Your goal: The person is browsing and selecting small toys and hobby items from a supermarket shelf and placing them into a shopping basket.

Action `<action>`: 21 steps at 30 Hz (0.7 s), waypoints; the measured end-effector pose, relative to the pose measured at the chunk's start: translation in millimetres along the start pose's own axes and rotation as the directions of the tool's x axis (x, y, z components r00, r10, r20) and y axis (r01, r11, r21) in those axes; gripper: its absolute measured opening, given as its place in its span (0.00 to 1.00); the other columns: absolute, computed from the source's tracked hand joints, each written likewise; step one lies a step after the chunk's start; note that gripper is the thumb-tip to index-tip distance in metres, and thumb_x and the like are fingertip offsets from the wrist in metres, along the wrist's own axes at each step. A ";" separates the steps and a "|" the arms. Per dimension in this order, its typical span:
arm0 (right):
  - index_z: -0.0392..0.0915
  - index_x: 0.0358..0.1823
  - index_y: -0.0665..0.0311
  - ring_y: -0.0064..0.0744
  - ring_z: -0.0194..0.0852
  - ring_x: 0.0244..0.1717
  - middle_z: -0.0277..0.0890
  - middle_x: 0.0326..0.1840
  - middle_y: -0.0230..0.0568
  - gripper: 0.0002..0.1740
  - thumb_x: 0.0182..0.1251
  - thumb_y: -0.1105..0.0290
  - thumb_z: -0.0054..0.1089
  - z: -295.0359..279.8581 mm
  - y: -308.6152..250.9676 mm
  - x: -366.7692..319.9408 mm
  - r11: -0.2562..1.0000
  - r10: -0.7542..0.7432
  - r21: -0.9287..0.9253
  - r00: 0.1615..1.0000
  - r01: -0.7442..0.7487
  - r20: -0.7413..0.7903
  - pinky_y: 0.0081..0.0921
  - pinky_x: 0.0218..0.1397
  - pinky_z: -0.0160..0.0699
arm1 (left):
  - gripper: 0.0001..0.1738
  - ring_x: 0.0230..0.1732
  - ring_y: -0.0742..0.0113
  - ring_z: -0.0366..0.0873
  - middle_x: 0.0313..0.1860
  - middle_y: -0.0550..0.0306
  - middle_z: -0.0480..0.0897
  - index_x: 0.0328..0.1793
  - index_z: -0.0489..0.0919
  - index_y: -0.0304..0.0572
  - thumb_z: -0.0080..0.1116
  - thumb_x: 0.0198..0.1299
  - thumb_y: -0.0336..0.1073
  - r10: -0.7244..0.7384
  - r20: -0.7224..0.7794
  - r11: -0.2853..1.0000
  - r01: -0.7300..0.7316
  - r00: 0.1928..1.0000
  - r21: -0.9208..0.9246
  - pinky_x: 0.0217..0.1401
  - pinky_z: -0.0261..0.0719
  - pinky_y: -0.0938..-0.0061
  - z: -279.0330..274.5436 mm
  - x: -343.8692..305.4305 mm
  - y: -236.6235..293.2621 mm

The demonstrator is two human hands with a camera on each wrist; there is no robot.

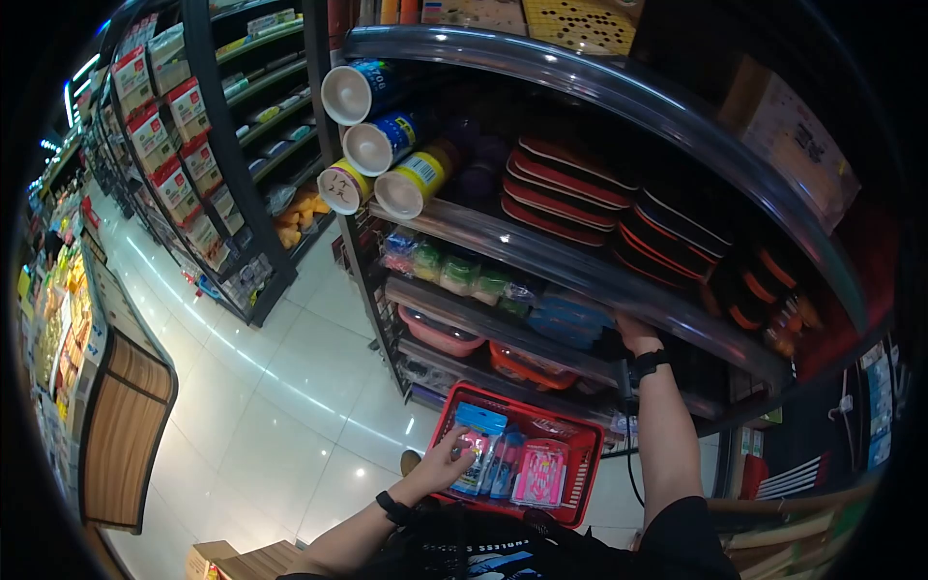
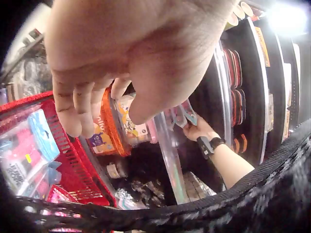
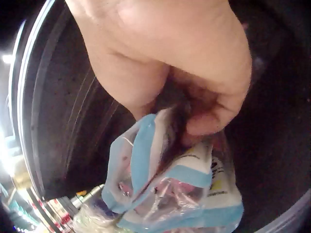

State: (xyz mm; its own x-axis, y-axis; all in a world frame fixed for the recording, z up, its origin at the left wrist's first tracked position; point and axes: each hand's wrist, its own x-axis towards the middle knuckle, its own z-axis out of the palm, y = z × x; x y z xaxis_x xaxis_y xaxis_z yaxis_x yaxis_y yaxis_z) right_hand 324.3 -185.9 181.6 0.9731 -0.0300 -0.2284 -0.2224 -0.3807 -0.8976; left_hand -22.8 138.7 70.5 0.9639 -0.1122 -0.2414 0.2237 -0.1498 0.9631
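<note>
My right hand (image 1: pixel 637 333) reaches onto a shelf; in the right wrist view its thumb and fingers pinch the top edges of clear plastic packets (image 3: pixel 189 194) with light blue and white bands. Pinkish contents show through the plastic. The left hand (image 1: pixel 447 468) hovers over a red shopping basket (image 1: pixel 586 454), its fingers loosely bent and holding nothing. Inside the basket lie a blue-topped packet (image 1: pixel 480 419) and a pink packet (image 1: pixel 539 474). The left wrist view shows the left hand (image 2: pixel 141 53) near the basket, with the right hand (image 2: pixel 197 130) at the shelf beyond.
Plastic rails (image 1: pixel 580 261) front the shelves. Above the right hand sit dark cases with red trim (image 1: pixel 565 198) and several round tubs (image 1: pixel 372 147). Orange tubs (image 1: pixel 532 365) stand low behind the basket. An aisle of pale tiles (image 1: pixel 290 406) runs left, past a wood-sided display (image 1: pixel 126 425).
</note>
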 end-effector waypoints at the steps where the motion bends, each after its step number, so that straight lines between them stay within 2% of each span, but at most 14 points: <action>1: 0.74 0.64 0.59 0.40 0.69 0.60 0.75 0.60 0.42 0.27 0.73 0.49 0.55 2.0 5.9 5.2 0.946 -0.208 -0.270 0.974 0.176 -0.094 0.37 0.62 0.70 | 0.38 0.56 0.58 0.82 0.64 0.40 0.79 0.80 0.59 0.38 0.61 0.71 0.44 -0.005 -0.007 1.000 0.005 1.000 -0.005 0.55 0.81 0.66 -1.6 -1.4 -6.7; 2: 0.74 0.66 0.61 0.47 0.70 0.66 0.76 0.65 0.46 0.30 0.73 0.47 0.54 3.0 11.6 10.2 0.793 -0.425 -0.530 0.897 0.301 -0.126 0.42 0.69 0.68 | 0.38 0.56 0.58 0.82 0.63 0.40 0.79 0.80 0.59 0.38 0.61 0.71 0.44 -0.032 -0.020 0.998 0.031 0.999 -0.052 0.55 0.81 0.66 -2.3 -2.1 -13.5; 3: 0.74 0.66 0.61 0.47 0.70 0.66 0.76 0.65 0.46 0.30 0.73 0.47 0.54 3.7 13.6 13.4 0.792 -0.422 -0.531 0.898 0.301 -0.121 0.42 0.69 0.68 | 0.38 0.56 0.58 0.82 0.63 0.41 0.80 0.80 0.59 0.37 0.61 0.71 0.44 -0.060 -0.030 0.993 0.057 0.998 -0.099 0.56 0.81 0.66 -2.7 -2.1 -18.9; 5: 0.71 0.71 0.64 0.58 0.60 0.77 0.69 0.74 0.55 0.36 0.72 0.46 0.52 3.2 17.8 20.3 0.698 -0.498 -0.625 0.864 0.351 -0.071 0.46 0.81 0.55 | 0.38 0.57 0.57 0.82 0.62 0.41 0.80 0.80 0.59 0.38 0.61 0.71 0.43 -0.047 -0.033 0.998 0.045 0.998 -0.051 0.56 0.81 0.65 -3.5 -0.9 -29.1; 8: 0.73 0.69 0.65 0.61 0.58 0.77 0.66 0.76 0.56 0.33 0.72 0.48 0.49 6.4 3.3 4.8 0.610 -0.511 -0.686 0.859 0.397 0.043 0.45 0.82 0.52 | 0.37 0.57 0.57 0.82 0.60 0.41 0.81 0.80 0.59 0.38 0.62 0.71 0.43 -0.064 -0.014 0.998 0.064 0.998 -0.001 0.57 0.81 0.65 -2.5 -3.5 -31.1; 9: 0.74 0.69 0.64 0.60 0.59 0.77 0.66 0.76 0.56 0.31 0.74 0.50 0.45 3.7 5.2 8.4 0.481 -0.506 -0.773 0.851 0.414 0.141 0.46 0.82 0.53 | 0.37 0.58 0.57 0.82 0.60 0.41 0.81 0.80 0.60 0.38 0.62 0.71 0.43 -0.088 -0.002 0.996 0.088 0.996 -0.006 0.57 0.81 0.64 -0.7 -4.8 -30.6; 10: 0.75 0.67 0.64 0.61 0.61 0.75 0.67 0.75 0.55 0.30 0.74 0.52 0.44 3.6 0.0 7.3 0.457 -0.488 -0.799 0.861 0.391 0.142 0.47 0.81 0.54 | 0.37 0.58 0.56 0.82 0.60 0.39 0.81 0.80 0.60 0.39 0.61 0.71 0.44 -0.085 0.007 0.992 0.086 0.996 -0.087 0.58 0.81 0.64 1.9 -4.5 -38.5; 12: 0.79 0.62 0.62 0.61 0.68 0.70 0.73 0.70 0.54 0.27 0.74 0.51 0.47 6.6 1.1 5.9 0.311 -0.658 -0.799 0.723 0.514 0.209 0.48 0.78 0.60 | 0.37 0.57 0.55 0.83 0.60 0.37 0.81 0.80 0.60 0.39 0.61 0.71 0.44 -0.101 0.005 0.995 0.101 0.995 -0.003 0.57 0.81 0.64 1.6 -3.4 -51.4; 13: 0.79 0.62 0.62 0.60 0.68 0.70 0.75 0.68 0.55 0.27 0.74 0.50 0.49 12.7 -17.0 -21.8 0.557 -0.635 -0.623 0.765 0.549 0.107 0.47 0.76 0.63 | 0.37 0.56 0.54 0.83 0.60 0.37 0.81 0.80 0.60 0.39 0.61 0.71 0.44 -0.097 0.000 0.995 0.097 0.995 -0.008 0.57 0.82 0.64 3.2 -6.0 -55.0; 14: 0.70 0.72 0.64 0.47 0.61 0.78 0.66 0.78 0.49 0.39 0.73 0.39 0.54 9.6 -23.9 -20.5 0.703 -0.451 -0.573 0.887 0.420 0.096 0.37 0.81 0.54 | 0.37 0.56 0.54 0.83 0.60 0.37 0.81 0.80 0.60 0.39 0.61 0.71 0.44 -0.122 0.015 0.993 0.122 0.992 0.002 0.57 0.82 0.64 4.0 -9.9 -54.8; 15: 0.71 0.72 0.64 0.48 0.63 0.76 0.67 0.76 0.49 0.38 0.73 0.42 0.56 7.8 -14.8 -8.9 0.737 -0.499 -0.496 0.864 0.459 0.058 0.36 0.79 0.57 | 0.37 0.56 0.55 0.83 0.59 0.37 0.81 0.80 0.60 0.39 0.61 0.71 0.44 -0.124 0.015 0.992 0.124 0.992 0.003 0.56 0.82 0.64 4.2 -11.0 -53.2; 19: 0.75 0.66 0.64 0.51 0.68 0.71 0.73 0.70 0.52 0.34 0.73 0.43 0.58 10.2 -26.6 -22.0 0.702 -0.538 -0.542 0.842 0.463 0.022 0.39 0.75 0.64 | 0.36 0.55 0.53 0.83 0.60 0.38 0.80 0.79 0.60 0.36 0.60 0.71 0.42 -0.126 0.032 0.992 0.127 0.992 -0.019 0.57 0.82 0.63 7.0 -18.5 -66.1; 20: 0.77 0.63 0.64 0.54 0.73 0.64 0.77 0.63 0.54 0.29 0.74 0.47 0.57 11.0 -13.5 -9.4 0.584 -0.662 -0.634 0.750 0.506 -0.011 0.42 0.71 0.67 | 0.36 0.55 0.53 0.83 0.60 0.38 0.80 0.79 0.60 0.36 0.60 0.71 0.42 -0.136 0.040 0.991 0.136 0.990 -0.012 0.57 0.82 0.63 7.0 -20.5 -68.7; 21: 0.77 0.63 0.64 0.54 0.73 0.64 0.77 0.63 0.54 0.29 0.74 0.47 0.57 5.6 -4.4 -12.4 0.593 -0.653 -0.631 0.757 0.500 -0.015 0.42 0.71 0.67 | 0.35 0.56 0.53 0.83 0.59 0.38 0.81 0.78 0.60 0.35 0.59 0.72 0.42 -0.134 0.033 0.991 0.133 0.990 0.034 0.58 0.81 0.63 6.7 -22.2 -69.6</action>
State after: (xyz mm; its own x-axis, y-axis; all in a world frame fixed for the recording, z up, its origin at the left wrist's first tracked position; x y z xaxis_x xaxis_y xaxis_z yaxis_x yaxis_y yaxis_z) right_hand 312.8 -178.7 186.3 0.8827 0.2124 0.4191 0.3923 -0.8242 -0.4085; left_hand -60.8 145.0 8.0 0.9200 -0.1237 -0.3719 0.3447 -0.1966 0.9179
